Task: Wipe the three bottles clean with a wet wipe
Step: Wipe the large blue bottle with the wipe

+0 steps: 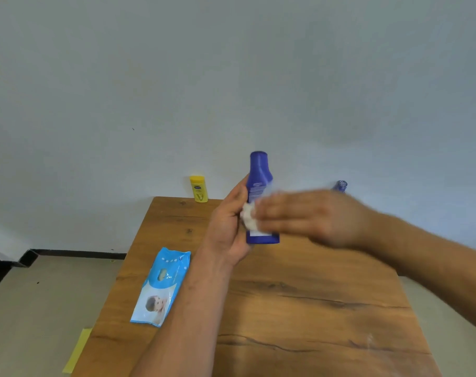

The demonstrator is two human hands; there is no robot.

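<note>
The left hand (pixel 228 221) grips the blue bottle (pixel 260 172) upright above the tabletop (pixel 299 308), near its far edge. The blurred right hand (pixel 313 216) presses the wet wipe (pixel 249 217) against it; I cannot tell whether its fingers curl.

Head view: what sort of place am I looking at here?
Likely a plain room in a home or small office: a wooden table against a bare white wall, with a pack of baby wipes and a yellow bottle on it, while the left hand holds a blue bottle.
</note>
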